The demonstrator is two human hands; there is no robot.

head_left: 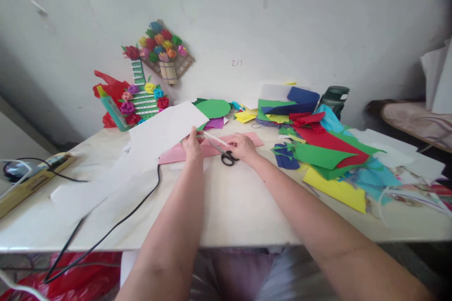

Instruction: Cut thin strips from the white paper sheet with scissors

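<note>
A narrow white paper strip [217, 139] stretches between my two hands. My left hand [191, 144] is closed at its left end, with the thumb up, right by the edge of a large white sheet [165, 131]. Whether that hand also grips the sheet I cannot tell. My right hand [243, 147] pinches the strip's other end. Just below the strip lie scissors with black handles [228, 159], close to my right fingers. Under both hands is a long piece of pink paper [173, 153], partly covered by the left hand and the sheet.
Green, red, blue and yellow sheets [321, 155] are heaped on the right. A dark bottle [335, 99] stands behind them. At back left are a glue bottle [113, 110] and a paper-flower guitar [143, 96]. A black cable [141, 211] crosses the left side beside a power strip [38, 181].
</note>
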